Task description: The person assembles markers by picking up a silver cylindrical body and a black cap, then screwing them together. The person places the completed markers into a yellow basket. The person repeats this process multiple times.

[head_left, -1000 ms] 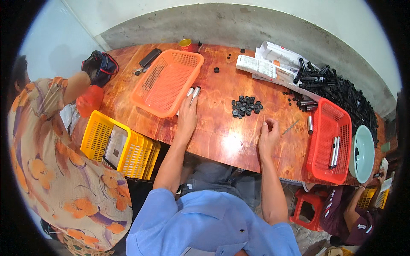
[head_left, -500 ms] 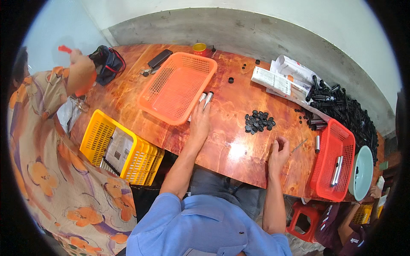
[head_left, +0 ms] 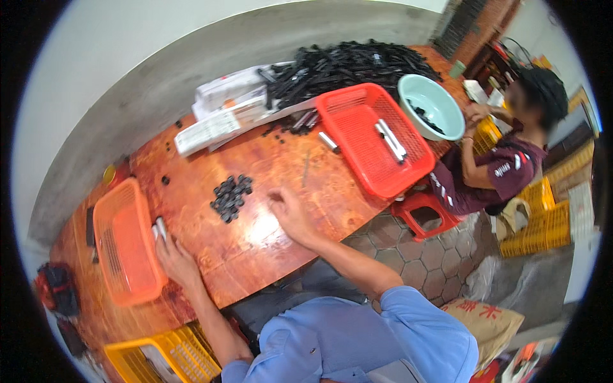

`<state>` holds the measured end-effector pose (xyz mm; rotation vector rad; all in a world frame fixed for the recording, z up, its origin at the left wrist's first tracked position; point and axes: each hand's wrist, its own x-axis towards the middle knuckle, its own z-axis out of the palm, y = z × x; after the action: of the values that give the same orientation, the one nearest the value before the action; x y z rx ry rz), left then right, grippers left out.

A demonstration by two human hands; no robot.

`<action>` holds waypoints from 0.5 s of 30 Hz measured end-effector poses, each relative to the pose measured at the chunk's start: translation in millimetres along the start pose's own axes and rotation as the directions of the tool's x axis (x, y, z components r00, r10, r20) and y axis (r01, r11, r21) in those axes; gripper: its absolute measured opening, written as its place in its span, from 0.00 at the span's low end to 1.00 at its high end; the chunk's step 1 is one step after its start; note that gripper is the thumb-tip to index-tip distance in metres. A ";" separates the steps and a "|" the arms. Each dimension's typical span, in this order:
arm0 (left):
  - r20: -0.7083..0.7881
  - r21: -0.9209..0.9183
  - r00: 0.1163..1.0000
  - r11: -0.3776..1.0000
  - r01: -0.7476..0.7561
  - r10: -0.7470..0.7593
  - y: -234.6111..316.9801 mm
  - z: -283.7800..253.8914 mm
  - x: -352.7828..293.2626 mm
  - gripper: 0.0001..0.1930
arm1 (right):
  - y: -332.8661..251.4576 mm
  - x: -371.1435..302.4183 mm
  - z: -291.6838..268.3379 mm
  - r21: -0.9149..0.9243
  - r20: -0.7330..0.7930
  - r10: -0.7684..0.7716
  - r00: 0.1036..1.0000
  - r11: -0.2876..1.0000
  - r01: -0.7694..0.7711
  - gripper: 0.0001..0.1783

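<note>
Two slender, silver-white cylindrical tubes are lying on the glossy red-brown wooden table, just beside the shallow orange perforated plastic basket, their long axes running roughly from 11 to 5 o'clock. The left hand is the nearer one, its outstretched fingers touching the tubes' near ends, with the tubes projecting toward 11 o'clock; whether the fingers are closing on them cannot be told. At 1 o'clock from this hand, a cluster of small round black plastic caps is occupying the table, nearer the right hand, whose fingers are curling loosely toward 11 o'clock; no object is showing in them, and whether the fingertips are meeting is unclear. At 2 o'clock from the right hand, a red perforated plastic basket is holding further pale tubes.
</note>
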<state>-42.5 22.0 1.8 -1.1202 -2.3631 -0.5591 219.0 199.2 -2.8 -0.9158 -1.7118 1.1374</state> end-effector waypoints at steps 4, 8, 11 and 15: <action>0.007 0.037 0.998 0.997 0.065 -0.065 0.5 -0.5 -5.5 0.18 | -64.2 -12.9 -42.0 0.078 0.063 0.010 0.998 0.997 -0.015 0.14; 0.016 0.036 0.999 0.999 0.040 -0.040 -2.0 5.4 -5.0 0.19 | -73.6 12.0 -131.2 -0.437 -0.112 -0.321 0.941 0.866 0.243 0.11; 0.012 0.052 0.998 0.997 0.058 -0.058 -6.0 -0.1 -8.7 0.20 | -54.6 53.4 -210.2 -0.750 -0.088 -0.261 0.961 0.653 0.108 0.17; 0.003 0.023 1.000 0.999 0.030 -0.030 5.9 -0.6 -4.3 0.21 | -16.1 70.4 -284.3 -0.976 -0.064 0.247 0.967 0.186 -0.113 0.23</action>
<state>-35.3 22.5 0.8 -1.0776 -2.3865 -0.5397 455.5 345.3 90.8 -1.8987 -2.4764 -0.0312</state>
